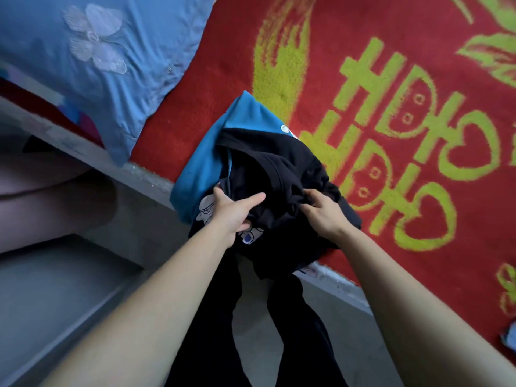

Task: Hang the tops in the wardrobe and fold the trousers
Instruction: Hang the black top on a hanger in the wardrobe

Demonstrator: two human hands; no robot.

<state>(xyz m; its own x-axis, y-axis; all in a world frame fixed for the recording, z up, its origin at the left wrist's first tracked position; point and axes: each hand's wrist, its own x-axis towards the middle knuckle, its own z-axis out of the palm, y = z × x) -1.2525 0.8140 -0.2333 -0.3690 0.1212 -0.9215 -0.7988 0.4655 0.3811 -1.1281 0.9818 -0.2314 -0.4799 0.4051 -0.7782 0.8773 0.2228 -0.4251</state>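
A heap of black clothing (279, 174) lies at the edge of the bed, on top of a folded blue garment (206, 160). Two black trouser legs (296, 331) hang from the heap down over the bed's edge. A white cartoon print shows on black cloth (205, 210) by my left hand. My left hand (234, 210) grips the black cloth at the heap's near left, thumb stretched over the top and fingers curled underneath. My right hand (321, 210) pinches a bunch of black fabric at the heap's right side.
A red blanket with yellow-green lettering (391, 107) covers the bed. A light blue pillow (92, 60) lies at the upper left. The grey bed frame edge (139, 174) runs diagonally, with grey floor (55, 289) below it. A small object (509, 339) peeks in at the right border.
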